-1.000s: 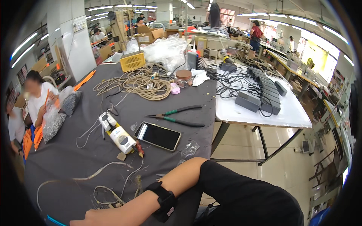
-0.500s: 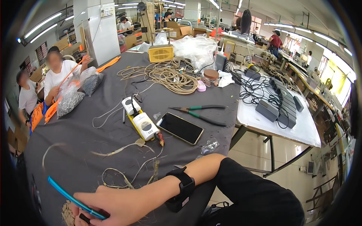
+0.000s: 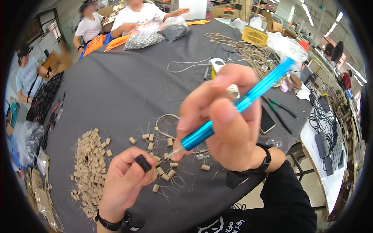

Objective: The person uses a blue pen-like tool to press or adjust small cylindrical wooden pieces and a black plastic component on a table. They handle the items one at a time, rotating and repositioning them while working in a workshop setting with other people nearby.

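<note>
tool (image 3: 237, 105), blue, slim, stiff & light: my right hand (image 3: 225, 124) pinches it mid-barrel, tip down over cloth (image 3: 128, 89). black bit (image 3: 143, 163), small, hard, prob. slippery: left hand (image 3: 126, 182) closed on it, thumb + forefinger. tan bits (image 3: 87, 167) heaped nearby.

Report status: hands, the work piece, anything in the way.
Right hand grips blue tool, tip down. Left hand pinches small black piece. Tan beads scattered on cloth beneath; nothing between them.

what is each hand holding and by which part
Right hand: blue metallic pen-shaped tool, gripped around its lower middle. Left hand: small black block, pinched by its sides between the fingers.
</note>
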The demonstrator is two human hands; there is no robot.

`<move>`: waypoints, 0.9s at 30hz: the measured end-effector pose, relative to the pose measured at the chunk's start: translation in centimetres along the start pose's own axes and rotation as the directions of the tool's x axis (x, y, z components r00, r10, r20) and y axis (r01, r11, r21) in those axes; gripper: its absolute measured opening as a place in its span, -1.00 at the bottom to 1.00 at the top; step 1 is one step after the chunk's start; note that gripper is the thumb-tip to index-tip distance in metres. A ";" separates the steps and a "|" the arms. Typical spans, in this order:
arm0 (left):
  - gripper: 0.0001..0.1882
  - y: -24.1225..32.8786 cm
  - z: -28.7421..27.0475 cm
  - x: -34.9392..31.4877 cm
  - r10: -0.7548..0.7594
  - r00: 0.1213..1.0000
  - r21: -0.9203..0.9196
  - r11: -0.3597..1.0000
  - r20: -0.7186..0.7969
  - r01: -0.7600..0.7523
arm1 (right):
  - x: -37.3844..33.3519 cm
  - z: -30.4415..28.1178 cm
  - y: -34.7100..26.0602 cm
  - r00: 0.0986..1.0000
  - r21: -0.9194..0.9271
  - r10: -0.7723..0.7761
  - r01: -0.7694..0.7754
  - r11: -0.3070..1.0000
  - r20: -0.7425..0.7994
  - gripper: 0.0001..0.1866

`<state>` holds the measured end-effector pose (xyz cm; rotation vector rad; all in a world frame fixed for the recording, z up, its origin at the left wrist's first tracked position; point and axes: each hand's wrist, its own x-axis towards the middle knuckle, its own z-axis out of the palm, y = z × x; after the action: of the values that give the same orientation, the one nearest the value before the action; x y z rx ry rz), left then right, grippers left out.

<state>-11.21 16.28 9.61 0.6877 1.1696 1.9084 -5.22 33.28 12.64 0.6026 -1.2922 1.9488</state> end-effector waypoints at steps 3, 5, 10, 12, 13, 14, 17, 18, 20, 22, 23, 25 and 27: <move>-0.62 -0.2 -0.1 -0.3 -0.016 1.000 -0.043 0.999 -0.006 0.016 | -0.3 0.5 0.6 0.984 0.036 -0.174 0.172 0.984 0.032 -0.79; -0.63 -0.2 -0.1 -0.4 -0.043 0.999 -0.080 0.996 -0.013 0.042 | -0.3 -0.1 0.5 0.968 -0.017 -0.205 0.210 0.978 0.148 -0.83; -0.67 -0.3 0.4 -0.3 -0.038 0.998 -0.057 0.998 -0.056 0.035 | -1.2 0.8 -0.3 0.983 -0.180 -0.146 0.164 0.970 0.112 -0.79; -0.68 -0.3 0.5 -0.3 -0.035 0.997 -0.051 0.998 -0.074 0.031 | -1.0 0.5 -0.1 0.977 -0.221 -0.138 0.173 0.960 0.165 -0.80; -0.69 -0.2 0.6 -0.3 -0.033 0.996 -0.048 0.998 -0.081 0.029 | -1.0 0.4 0.0 0.972 -0.242 -0.134 0.179 0.954 0.191 -0.80; -0.70 -0.2 0.6 -0.2 -0.034 0.997 -0.052 0.998 -0.076 0.030 | -1.0 0.5 0.0 0.974 -0.247 -0.126 0.171 0.954 0.188 -0.81; -0.71 -0.3 0.4 -0.3 -0.033 0.998 -0.055 0.998 -0.054 0.030 | -1.2 0.6 0.2 0.978 -0.260 -0.111 0.155 0.953 0.175 -0.81; -0.71 -0.4 0.1 -0.4 -0.031 0.998 -0.050 0.998 -0.045 0.029 | -1.3 0.6 0.3 0.979 -0.260 -0.113 0.154 0.953 0.168 -0.81; -0.72 -0.4 -0.1 -0.4 -0.028 0.999 -0.045 0.999 -0.028 0.026 | -1.4 0.7 0.6 0.981 -0.263 -0.118 0.156 0.952 0.154 -0.81; -0.72 -0.4 -0.2 -0.4 -0.023 1.000 -0.044 0.999 -0.012 0.023 | -1.5 0.8 0.7 0.982 -0.269 -0.125 0.159 0.950 0.140 -0.81; -0.72 -0.4 -0.1 -0.4 -0.022 1.000 -0.040 0.999 -0.016 0.021 | -1.5 0.8 0.6 0.979 -0.284 -0.114 0.159 0.946 0.169 -0.80; -0.72 -0.4 0.1 -0.3 -0.020 1.000 -0.033 0.999 -0.022 0.019 | -1.6 0.5 0.3 0.970 -0.314 -0.091 0.161 0.936 0.226 -0.79; -0.72 -0.3 0.0 -0.3 -0.025 1.000 -0.040 0.999 -0.017 0.024 | -1.6 0.2 -0.1 0.957 -0.342 -0.067 0.165 0.925 0.281 -0.77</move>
<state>-10.90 16.10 9.30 0.6335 1.1424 1.9160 -4.14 32.66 11.64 0.7495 -1.6926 1.5129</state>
